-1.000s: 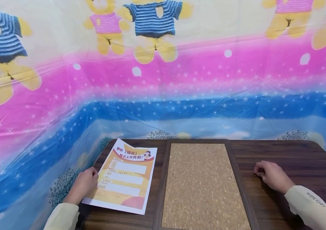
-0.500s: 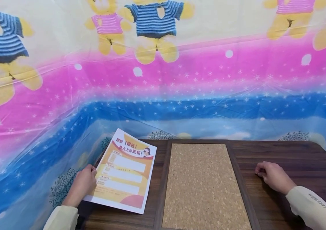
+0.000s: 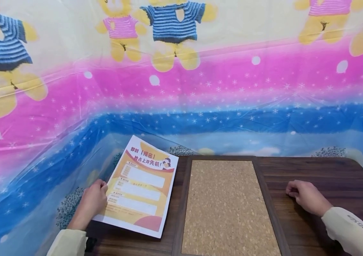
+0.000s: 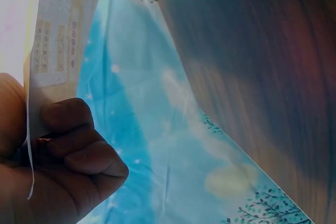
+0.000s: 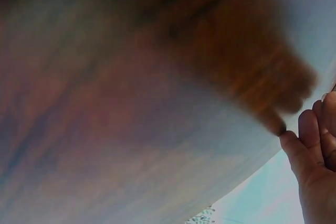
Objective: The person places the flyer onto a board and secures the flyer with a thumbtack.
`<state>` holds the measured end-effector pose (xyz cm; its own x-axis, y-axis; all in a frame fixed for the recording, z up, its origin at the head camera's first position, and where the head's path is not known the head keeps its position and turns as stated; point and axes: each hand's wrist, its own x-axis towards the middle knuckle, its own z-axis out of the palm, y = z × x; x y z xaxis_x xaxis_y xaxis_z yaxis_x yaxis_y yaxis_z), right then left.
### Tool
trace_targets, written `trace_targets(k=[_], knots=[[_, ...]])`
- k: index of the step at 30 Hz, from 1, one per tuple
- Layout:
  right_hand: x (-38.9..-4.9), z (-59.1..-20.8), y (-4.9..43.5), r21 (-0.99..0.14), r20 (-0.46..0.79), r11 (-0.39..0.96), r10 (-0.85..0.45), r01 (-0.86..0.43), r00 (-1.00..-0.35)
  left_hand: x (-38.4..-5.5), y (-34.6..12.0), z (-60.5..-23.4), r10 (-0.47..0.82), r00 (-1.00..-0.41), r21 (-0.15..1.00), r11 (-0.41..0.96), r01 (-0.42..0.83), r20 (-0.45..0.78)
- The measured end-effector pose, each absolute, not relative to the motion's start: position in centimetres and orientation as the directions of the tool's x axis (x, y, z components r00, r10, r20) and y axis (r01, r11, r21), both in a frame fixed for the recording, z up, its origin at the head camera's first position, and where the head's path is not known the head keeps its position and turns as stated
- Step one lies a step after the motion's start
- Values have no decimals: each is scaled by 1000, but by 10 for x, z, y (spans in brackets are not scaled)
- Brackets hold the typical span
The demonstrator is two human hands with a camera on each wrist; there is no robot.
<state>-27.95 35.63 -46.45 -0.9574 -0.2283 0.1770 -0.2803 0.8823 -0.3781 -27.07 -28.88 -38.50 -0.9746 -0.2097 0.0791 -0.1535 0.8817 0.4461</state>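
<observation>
My left hand [image 3: 94, 199] pinches the left edge of a printed paper flyer [image 3: 138, 192] with orange and yellow patterns. The sheet is tilted, its far end raised above the table's back edge. In the left wrist view the flyer [image 4: 58, 51] passes between the thumb and the curled fingers [image 4: 65, 114], its back side showing. My right hand [image 3: 309, 197] rests on the dark wooden table [image 3: 335, 177], fingers loosely curled and holding nothing. Seen from the right wrist, that hand [image 5: 315, 150] touches the tabletop, which mirrors it.
Between the hands lies a cork board panel [image 3: 226, 206] in a dark wood frame [image 3: 256, 170]. A patterned curtain [image 3: 200, 89] with bears and snowflakes hangs behind and to the left of the table.
My left hand has lifted the flyer, so its far end now stands higher and overlaps the curtain. The right hand stays in place on the table.
</observation>
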Motion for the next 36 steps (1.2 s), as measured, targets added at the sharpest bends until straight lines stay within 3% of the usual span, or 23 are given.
trace_targets(k=[5, 14, 36], knots=[[-282, -457, 355, -375, 171, 876, -257, -304, -951, -268, -282, -380, -175, -981, 461, 880, -116, 87], [-288, -443, 347, -354, 267, 859, -287, -371, -920, -271, -260, -376, -144, -988, 480, 872, -96, 63], [-291, -419, 346, -351, 306, 867, -251, -354, -918, -285, -184, -388, -82, -994, 511, 859, -35, 69]])
